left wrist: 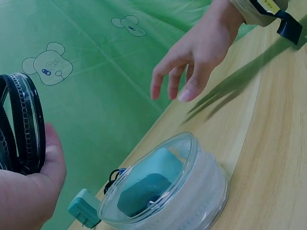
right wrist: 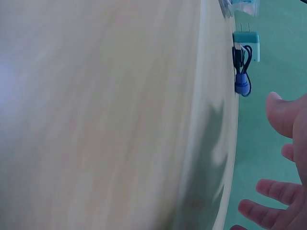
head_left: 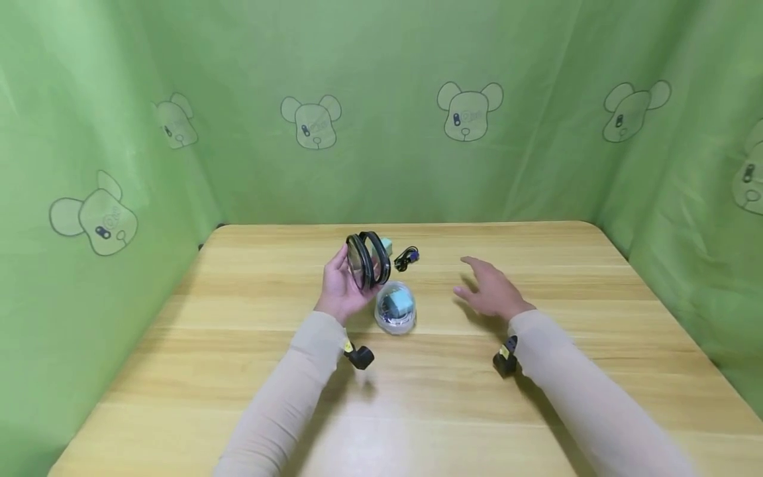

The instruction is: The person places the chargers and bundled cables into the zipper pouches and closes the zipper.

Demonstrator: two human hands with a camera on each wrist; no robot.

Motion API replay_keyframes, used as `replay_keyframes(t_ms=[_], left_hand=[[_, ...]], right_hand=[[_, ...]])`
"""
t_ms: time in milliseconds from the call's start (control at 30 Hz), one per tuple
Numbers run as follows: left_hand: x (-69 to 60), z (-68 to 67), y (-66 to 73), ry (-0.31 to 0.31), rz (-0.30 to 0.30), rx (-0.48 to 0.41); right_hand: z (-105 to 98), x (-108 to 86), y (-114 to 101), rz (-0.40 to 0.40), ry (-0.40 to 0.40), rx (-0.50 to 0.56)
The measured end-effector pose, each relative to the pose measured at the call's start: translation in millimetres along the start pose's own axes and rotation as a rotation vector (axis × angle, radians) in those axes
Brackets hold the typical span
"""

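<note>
Head view, left hand (head_left: 344, 289): I hold a black-rimmed case (head_left: 366, 264).
Right hand (head_left: 492, 289): spread wide.
Clear container (head_left: 396, 309): between my hands.
Adapter (head_left: 388, 245): partly behind the case.

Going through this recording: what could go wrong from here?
1. The black zippered case is held up by the left hand alone, its halves spread apart, so it might slip or flop.
2. The clear container stands close to that hand; lowering the case could knock it.
3. The cable and teal charger lie loose beyond it and might get nudged.
</note>
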State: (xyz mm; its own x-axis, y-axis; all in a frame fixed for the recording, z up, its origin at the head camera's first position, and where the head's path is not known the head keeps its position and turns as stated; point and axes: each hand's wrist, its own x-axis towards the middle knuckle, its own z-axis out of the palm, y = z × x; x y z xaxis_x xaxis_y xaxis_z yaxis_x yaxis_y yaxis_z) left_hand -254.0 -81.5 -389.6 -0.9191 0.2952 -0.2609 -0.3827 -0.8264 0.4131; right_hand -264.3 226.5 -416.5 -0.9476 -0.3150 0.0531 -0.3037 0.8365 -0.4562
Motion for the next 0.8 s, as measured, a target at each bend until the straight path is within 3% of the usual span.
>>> replay_keyframes(t_ms=[400,800], left_hand=[[-1.7,1.8,1.8,-0.04,-0.026,0.016],[-5.0,-3.3,1.9,-0.024,-0.017,-0.001]], right_hand=[[9.1,24.4,-10.3,0.018,-0.014,0.027],[18.1,48.6,-24.6,0.001,-0.057,0.017]])
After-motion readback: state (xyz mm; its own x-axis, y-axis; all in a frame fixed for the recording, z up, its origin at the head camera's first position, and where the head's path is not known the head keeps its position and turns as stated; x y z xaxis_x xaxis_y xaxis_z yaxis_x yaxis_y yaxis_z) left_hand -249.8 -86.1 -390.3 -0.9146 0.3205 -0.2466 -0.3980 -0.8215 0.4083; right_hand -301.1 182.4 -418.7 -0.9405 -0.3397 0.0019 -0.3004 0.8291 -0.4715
